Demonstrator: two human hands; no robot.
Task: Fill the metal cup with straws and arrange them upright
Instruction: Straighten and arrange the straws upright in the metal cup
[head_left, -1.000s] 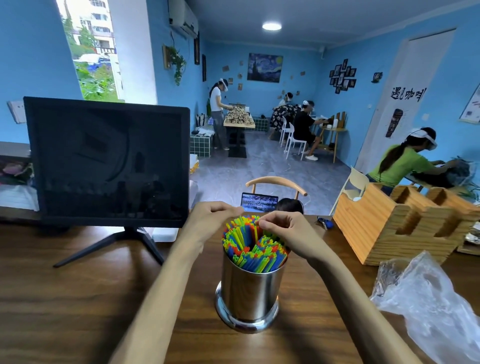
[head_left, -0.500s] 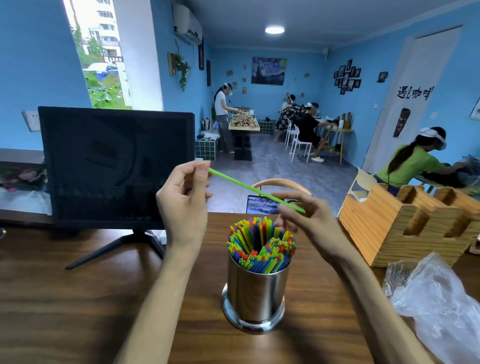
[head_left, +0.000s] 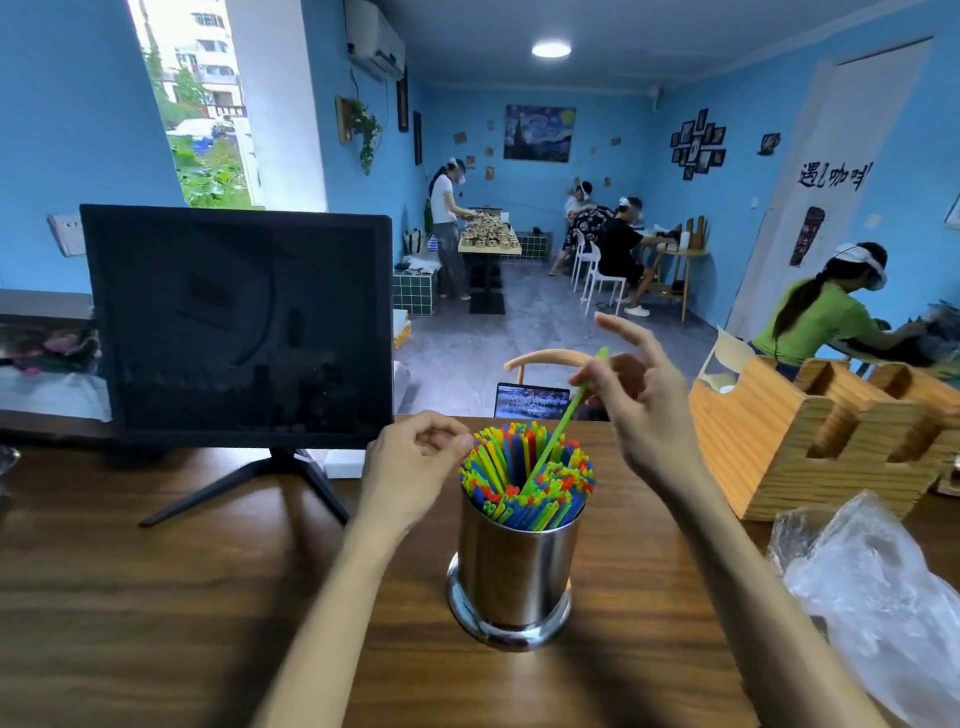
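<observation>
- A metal cup (head_left: 514, 571) stands upright on the wooden surface (head_left: 156, 597), packed with colourful straws (head_left: 524, 483).
- A crumpled plastic bag (head_left: 878, 597) lies to the right of the cup.
- The left hand (head_left: 415, 467) rests just left of the cup's rim, its fingers (head_left: 441, 441) curled at the outer straws; I cannot tell whether they hold one.
- One green straw (head_left: 563, 421) leans tilted, its lower end among the straws in the cup.
- The right hand (head_left: 639, 405) pinches that straw's upper part between thumb and forefinger, the other fingers spread.
- A wooden holder (head_left: 831, 431) sits right of the cup; a dark monitor (head_left: 234, 327) stands behind it to the left.
</observation>
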